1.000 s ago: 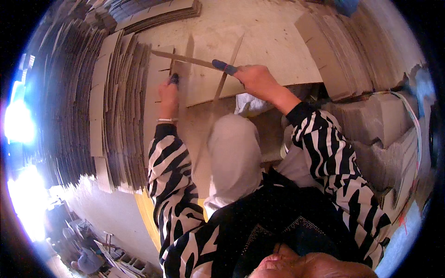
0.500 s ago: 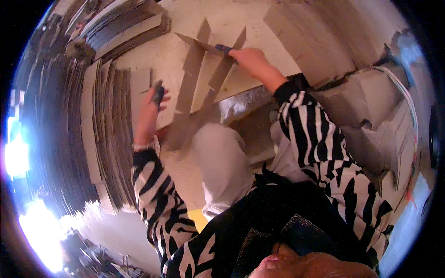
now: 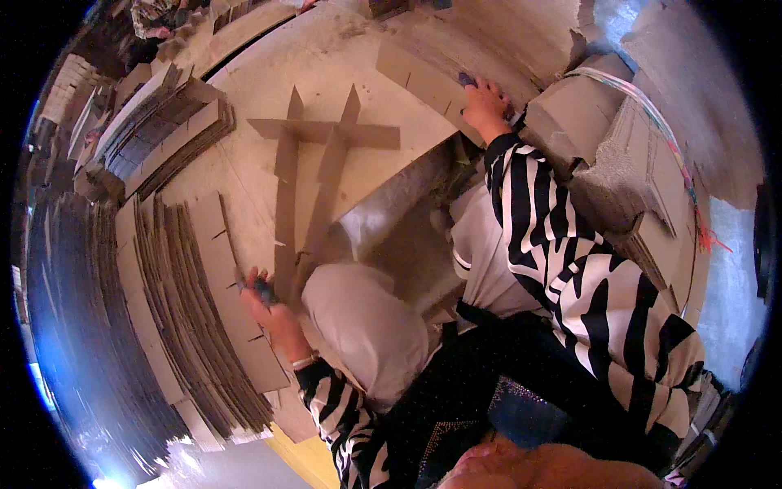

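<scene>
Leaning over the table (image 3: 391,167), the person in the striped sleeves has their arms spread wide, a hand at each side of a crossed cardboard frame. That frame stands on edge on the tabletop, between the two hands. Its long axis runs from the far part of the table back toward the person's knee, while its crosspiece lies from left to right near the far ends. From the left hand (image 3: 275,318), the frame lies just to the right and ahead; from the right hand (image 3: 489,107), it lies off to the left, well apart. So the left is the nearer hand, just beside the frame's near ends.

The left grip looks loose, fingers parted at the edge of a slit board (image 3: 224,277) on the left stack (image 3: 155,277); I can't tell whether they touch it. The right hand rests with fingers bent on the right stack (image 3: 415,77); whether its grip has closed on a piece, I can't tell from where I stand.

Counting, I make it two long strips (image 3: 286,187) and one cross strip (image 3: 375,136) in the one frame, plus one further pile (image 3: 183,143) at the far left. The stacked boards sit too tightly to number.
</scene>
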{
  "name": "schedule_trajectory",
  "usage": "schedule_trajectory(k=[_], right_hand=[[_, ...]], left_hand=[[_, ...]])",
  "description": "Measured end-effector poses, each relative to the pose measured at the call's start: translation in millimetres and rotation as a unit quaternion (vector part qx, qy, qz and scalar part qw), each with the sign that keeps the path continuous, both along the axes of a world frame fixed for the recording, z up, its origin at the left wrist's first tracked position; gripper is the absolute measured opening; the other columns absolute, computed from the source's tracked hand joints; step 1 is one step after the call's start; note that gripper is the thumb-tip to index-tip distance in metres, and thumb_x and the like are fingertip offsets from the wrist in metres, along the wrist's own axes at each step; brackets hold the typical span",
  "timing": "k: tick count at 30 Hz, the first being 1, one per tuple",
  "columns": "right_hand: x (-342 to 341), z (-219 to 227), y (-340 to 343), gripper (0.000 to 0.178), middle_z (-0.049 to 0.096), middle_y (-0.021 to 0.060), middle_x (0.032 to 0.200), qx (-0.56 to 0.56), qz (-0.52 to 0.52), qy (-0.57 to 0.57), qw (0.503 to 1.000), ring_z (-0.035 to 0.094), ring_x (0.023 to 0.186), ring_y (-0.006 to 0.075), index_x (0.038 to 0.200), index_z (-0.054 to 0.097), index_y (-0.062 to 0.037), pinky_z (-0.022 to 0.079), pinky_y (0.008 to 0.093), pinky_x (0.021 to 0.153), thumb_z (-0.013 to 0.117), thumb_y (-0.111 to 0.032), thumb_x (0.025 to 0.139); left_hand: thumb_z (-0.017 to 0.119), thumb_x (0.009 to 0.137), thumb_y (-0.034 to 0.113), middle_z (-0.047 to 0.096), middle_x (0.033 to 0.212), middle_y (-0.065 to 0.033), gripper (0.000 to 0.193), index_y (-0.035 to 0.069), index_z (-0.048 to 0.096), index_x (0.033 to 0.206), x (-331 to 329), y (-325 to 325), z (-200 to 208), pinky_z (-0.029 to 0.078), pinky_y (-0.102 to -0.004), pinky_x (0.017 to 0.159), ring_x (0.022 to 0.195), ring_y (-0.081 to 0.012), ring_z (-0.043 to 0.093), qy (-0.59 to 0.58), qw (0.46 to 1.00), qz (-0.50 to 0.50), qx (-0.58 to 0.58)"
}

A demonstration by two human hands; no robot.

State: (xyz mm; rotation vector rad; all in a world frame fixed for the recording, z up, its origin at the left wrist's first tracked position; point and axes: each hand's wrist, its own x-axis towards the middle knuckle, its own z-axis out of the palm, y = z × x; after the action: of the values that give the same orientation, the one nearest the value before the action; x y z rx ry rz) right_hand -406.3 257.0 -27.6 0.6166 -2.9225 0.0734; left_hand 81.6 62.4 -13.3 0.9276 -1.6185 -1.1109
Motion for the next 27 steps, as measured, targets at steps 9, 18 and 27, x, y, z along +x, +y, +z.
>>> schedule_trajectory(k=[9, 18, 27], right_hand=[[46, 54, -52, 0.036, 0.063, 0.0248, 0.098, -0.316, 0.217, -0.052, 0.922, 0.059, 0.095, 0.043, 0.114, 0.053, -0.0041, 0.047, 0.0441, 0.079, 0.062, -0.019, 0.083], [205, 77, -117, 0.028, 0.063, 0.024, 0.087, -0.299, 0.523, -0.303, 0.738, 0.058, 0.089, 0.0465, 0.108, 0.053, -0.0034, 0.046, 0.0512, 0.075, 0.058, -0.012, 0.081], [184, 84, -103, 0.037, 0.064, 0.0228, 0.081, -0.152, 0.535, -0.193, 0.808, 0.063, 0.081, 0.0413, 0.111, 0.056, -0.0071, 0.047, 0.0523, 0.068, 0.058, -0.006, 0.074]], left_hand=[[0.057, 0.079, 0.008, 0.066, 0.09, -0.019, 0.03, 0.002, 0.06, 0.109, -41, -61, 10, 0.049, -0.0417, 0.076, 0.084, -0.0367, 0.063, -0.438, 0.875, -0.107, -0.177], [0.057, 0.076, 0.012, 0.067, 0.09, -0.0188, 0.024, 0.008, 0.064, 0.099, -37, -68, 38, 0.05, -0.0493, 0.073, 0.087, -0.0393, 0.063, -0.571, 0.805, -0.058, -0.149], [0.058, 0.076, 0.015, 0.067, 0.088, -0.0182, 0.017, 0.009, 0.066, 0.091, -70, -72, 18, 0.051, -0.0496, 0.07, 0.085, -0.0385, 0.064, -0.573, 0.801, 0.031, -0.173]])
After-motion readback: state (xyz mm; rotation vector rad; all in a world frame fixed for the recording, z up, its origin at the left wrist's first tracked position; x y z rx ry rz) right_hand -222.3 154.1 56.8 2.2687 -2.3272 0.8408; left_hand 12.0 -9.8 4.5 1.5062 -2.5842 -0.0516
